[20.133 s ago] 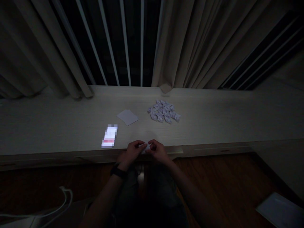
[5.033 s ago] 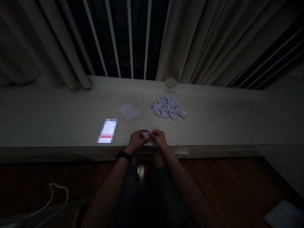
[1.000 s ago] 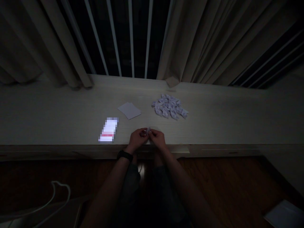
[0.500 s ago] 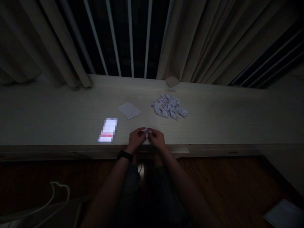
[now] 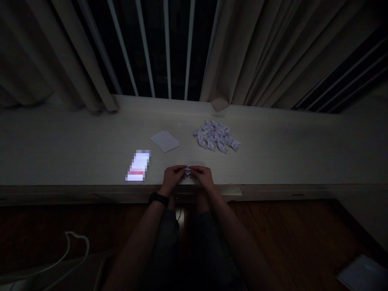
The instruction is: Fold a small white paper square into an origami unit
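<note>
A small piece of folded white paper [image 5: 187, 171] is pinched between my two hands, close to the front edge of the pale ledge [image 5: 281, 153]. My left hand [image 5: 173, 178], with a dark band on its wrist, grips the paper from the left. On the other side my right hand [image 5: 202, 176] grips it, and the fingertips of both hands nearly meet above it. Beyond them lies a heap of small folded paper pieces [image 5: 216, 136]. Flat sheets of paper [image 5: 165, 140] overlap to the left of the heap.
A lit, blurred-out phone-shaped screen [image 5: 138, 165] lies left of my hands. Curtains [image 5: 251, 52] and a barred dark window [image 5: 160, 48] stand behind the ledge. A pale cable [image 5: 86, 240] loops at lower left, and a pale flat object [image 5: 363, 273] is at lower right.
Both hands have shifted their fingers on the folded paper, which now looks shorter and wider. The fingers lie straighter across its top. The heap, the sheets and the screen have stayed put.
</note>
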`<state>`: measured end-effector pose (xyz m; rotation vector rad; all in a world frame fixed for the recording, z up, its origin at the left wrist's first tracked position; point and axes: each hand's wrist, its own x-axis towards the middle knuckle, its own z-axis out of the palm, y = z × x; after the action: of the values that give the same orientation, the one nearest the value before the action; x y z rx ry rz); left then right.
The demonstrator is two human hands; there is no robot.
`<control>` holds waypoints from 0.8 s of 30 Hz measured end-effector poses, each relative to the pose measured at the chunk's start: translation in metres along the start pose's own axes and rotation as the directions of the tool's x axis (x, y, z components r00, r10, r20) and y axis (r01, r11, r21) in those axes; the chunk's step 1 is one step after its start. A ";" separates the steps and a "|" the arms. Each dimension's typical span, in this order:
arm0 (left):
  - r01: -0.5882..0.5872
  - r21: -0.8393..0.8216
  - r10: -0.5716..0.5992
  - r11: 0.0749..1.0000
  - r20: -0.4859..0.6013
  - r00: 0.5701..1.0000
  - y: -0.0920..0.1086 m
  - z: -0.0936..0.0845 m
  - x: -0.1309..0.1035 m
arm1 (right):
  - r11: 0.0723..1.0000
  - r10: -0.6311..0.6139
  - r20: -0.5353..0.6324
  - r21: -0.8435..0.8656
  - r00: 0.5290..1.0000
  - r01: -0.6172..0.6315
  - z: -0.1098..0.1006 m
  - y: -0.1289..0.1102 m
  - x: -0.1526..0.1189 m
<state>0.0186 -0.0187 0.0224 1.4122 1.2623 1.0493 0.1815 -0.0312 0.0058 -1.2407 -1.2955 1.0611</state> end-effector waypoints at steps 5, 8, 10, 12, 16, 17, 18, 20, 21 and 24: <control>-0.036 0.097 0.039 0.995 -0.029 0.999 -0.001 0.003 0.000 | 0.999 -0.023 -0.025 -0.025 0.999 0.023 0.001 0.006 0.002; -0.020 0.077 0.019 0.997 0.010 1.000 0.000 0.004 0.000 | 1.000 -0.015 -0.082 -0.018 0.996 0.014 0.003 0.011 0.004; -0.007 0.032 0.006 0.999 0.030 1.000 0.000 0.003 0.000 | 1.000 0.016 -0.086 0.004 0.996 -0.016 0.004 0.012 0.005; -0.004 -0.013 0.005 1.000 0.036 0.999 -0.001 0.002 0.001 | 0.999 0.041 -0.070 0.039 0.997 -0.038 0.004 0.010 0.005; -0.029 -0.010 0.029 1.000 0.074 0.997 -0.004 0.001 0.003 | 0.995 0.061 -0.089 0.082 0.994 -0.053 0.004 0.006 0.004; -0.038 0.030 0.035 0.999 0.077 0.996 -0.004 0.002 0.004 | 0.995 0.060 -0.098 0.080 0.993 -0.052 0.003 0.005 0.004; -0.048 0.083 0.042 0.995 0.074 0.996 -0.005 0.002 0.004 | 0.996 0.057 -0.105 0.078 0.993 -0.049 0.003 0.005 0.004; -0.062 0.190 0.053 0.980 0.054 0.997 -0.005 0.003 0.003 | 0.996 0.048 -0.104 0.079 0.993 -0.039 0.001 0.005 0.004; -0.066 0.228 0.057 0.971 0.049 0.997 -0.005 0.003 0.003 | 0.996 0.042 -0.094 0.079 0.995 -0.034 0.001 0.005 0.004; -0.073 0.258 0.056 0.963 0.072 0.996 -0.005 0.002 0.002 | 0.998 0.016 -0.029 0.059 0.999 -0.014 -0.001 0.003 0.005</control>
<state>0.0201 -0.0167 0.0168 1.6827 1.3519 0.8967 0.1834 -0.0263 0.0034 -1.2195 -1.2262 1.0797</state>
